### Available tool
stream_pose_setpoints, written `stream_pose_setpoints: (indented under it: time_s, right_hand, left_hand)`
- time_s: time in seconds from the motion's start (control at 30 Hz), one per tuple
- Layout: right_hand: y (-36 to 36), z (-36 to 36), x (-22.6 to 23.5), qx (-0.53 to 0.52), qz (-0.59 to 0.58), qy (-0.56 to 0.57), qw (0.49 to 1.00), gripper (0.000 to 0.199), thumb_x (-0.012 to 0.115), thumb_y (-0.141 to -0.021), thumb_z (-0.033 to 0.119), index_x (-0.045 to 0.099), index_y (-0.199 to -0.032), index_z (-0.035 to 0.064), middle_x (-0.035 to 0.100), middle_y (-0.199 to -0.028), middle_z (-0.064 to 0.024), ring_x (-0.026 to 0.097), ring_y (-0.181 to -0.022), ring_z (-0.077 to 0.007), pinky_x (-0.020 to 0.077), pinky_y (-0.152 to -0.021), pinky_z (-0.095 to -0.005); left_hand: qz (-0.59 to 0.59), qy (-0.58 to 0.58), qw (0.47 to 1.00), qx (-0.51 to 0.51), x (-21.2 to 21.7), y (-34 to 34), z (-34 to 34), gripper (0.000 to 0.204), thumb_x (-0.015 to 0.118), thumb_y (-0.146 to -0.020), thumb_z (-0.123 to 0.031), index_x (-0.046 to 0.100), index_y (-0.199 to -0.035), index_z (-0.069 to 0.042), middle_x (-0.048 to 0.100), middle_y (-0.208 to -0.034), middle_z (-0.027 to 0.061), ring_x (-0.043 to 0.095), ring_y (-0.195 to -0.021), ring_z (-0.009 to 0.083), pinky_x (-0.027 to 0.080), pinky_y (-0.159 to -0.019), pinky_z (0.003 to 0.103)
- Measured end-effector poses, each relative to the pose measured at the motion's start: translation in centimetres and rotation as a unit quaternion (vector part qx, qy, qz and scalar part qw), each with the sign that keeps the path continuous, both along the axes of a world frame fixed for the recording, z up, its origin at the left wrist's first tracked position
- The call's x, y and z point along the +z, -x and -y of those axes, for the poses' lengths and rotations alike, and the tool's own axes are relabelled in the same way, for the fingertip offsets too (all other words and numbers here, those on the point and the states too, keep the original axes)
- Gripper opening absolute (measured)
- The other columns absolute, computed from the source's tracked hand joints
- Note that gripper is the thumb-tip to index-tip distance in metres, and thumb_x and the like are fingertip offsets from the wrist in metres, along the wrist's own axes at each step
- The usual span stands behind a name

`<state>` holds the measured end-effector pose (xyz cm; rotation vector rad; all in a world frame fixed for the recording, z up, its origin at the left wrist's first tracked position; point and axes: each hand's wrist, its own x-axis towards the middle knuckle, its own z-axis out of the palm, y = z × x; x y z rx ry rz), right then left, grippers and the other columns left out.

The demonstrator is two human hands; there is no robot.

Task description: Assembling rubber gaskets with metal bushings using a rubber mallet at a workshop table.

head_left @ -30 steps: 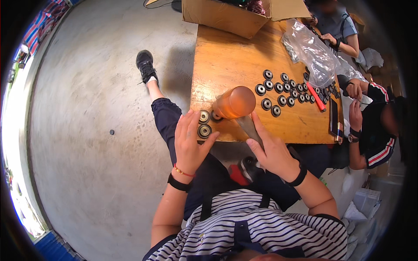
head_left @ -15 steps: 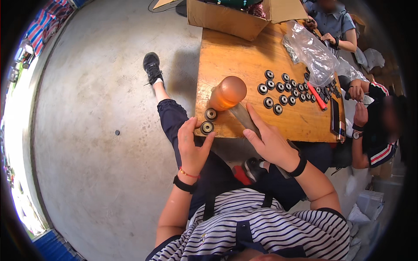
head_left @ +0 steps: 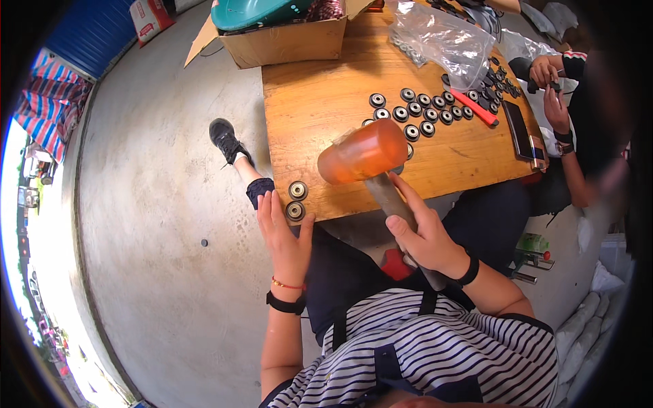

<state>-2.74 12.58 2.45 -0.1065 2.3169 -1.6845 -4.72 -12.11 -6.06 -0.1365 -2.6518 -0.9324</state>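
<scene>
My right hand grips the wooden handle of a mallet with a translucent orange head, raised over the near edge of the wooden table. My left hand is flat and open, fingers together, at the table's near left corner. Its fingertips lie just below two round black wheels with metal centres. Several more such wheels lie in rows further back on the table.
A cardboard box stands at the table's far edge, beside a clear plastic bag. A red tool and a phone lie at the right. Another person's hands work there. Concrete floor lies to the left.
The view has shifted. The mallet head has swung up and to the right, off the two wheels. My left hand has opened out flat below them.
</scene>
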Motion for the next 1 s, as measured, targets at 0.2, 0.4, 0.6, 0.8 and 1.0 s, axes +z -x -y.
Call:
stream_pose_setpoints:
  time_s: [0.2,0.4,0.6,0.8,1.0]
  right_hand:
    - [-1.4,-7.9,0.3,-0.219,0.011,0.209,0.953,0.054,0.05,-0.099,0.025,0.029,-0.144,0.0041,0.05,-0.073,-0.0025,0.047,-0.049,-0.0083,0.0413,-0.046,-0.0215]
    - [-0.9,-14.7,-0.4,-0.258,-0.04,0.201,0.944,0.052,0.052,-0.099,0.026,0.033,-0.142,0.0034,0.049,-0.072,-0.0023,0.046,-0.051,-0.0065,0.0409,-0.045,-0.0204]
    - [0.5,-17.1,-1.3,-0.212,-0.038,0.316,0.924,0.056,0.054,-0.098,0.027,0.031,-0.142,0.0031,0.05,-0.07,-0.0043,0.048,-0.052,-0.009,0.0425,-0.047,-0.0218]
    - [0.0,-19.5,-1.6,-0.206,0.011,0.405,0.891,0.06,0.056,-0.096,0.032,0.029,-0.143,0.0045,0.052,-0.071,-0.0063,0.051,-0.049,-0.0118,0.0431,-0.047,-0.0223]
    - [-0.7,-21.2,-1.5,-0.178,0.027,0.439,0.88,0.063,0.058,-0.094,0.035,0.029,-0.141,0.0031,0.053,-0.072,-0.0072,0.053,-0.048,-0.0132,0.0435,-0.046,-0.0235]
  left_hand:
    - [0.085,0.164,0.975,-0.125,2.2,2.8,-3.6,0.089,0.061,-0.087,-0.049,0.023,-0.145,0.005,0.02,-0.147,0.0354,0.014,-0.14,0.05,0.013,-0.112,0.056]
    - [0.024,0.25,0.948,-0.197,3.9,6.0,-10.3,0.078,0.066,-0.081,-0.05,0.043,-0.135,0.003,0.036,-0.14,0.027,0.027,-0.135,0.0445,0.02,-0.111,0.055]
    - [-0.104,0.234,0.929,-0.266,5.0,7.5,-14.7,0.024,0.071,-0.076,-0.017,0.065,-0.098,-0.008,0.064,-0.096,0.0075,0.058,-0.092,0.0245,0.038,-0.095,0.042]
    - [0.068,0.123,0.979,-0.149,5.3,6.9,-14.3,0.041,0.065,-0.087,-0.02,0.054,-0.12,0.003,0.056,-0.12,0.0201,0.05,-0.113,0.0378,0.034,-0.101,0.048]
    - [0.14,0.269,0.945,-0.124,4.0,7.5,-13.9,0.113,0.069,-0.075,-0.059,0.011,-0.146,0.007,0.007,-0.148,0.0384,0.003,-0.141,0.0516,0.009,-0.112,0.057]
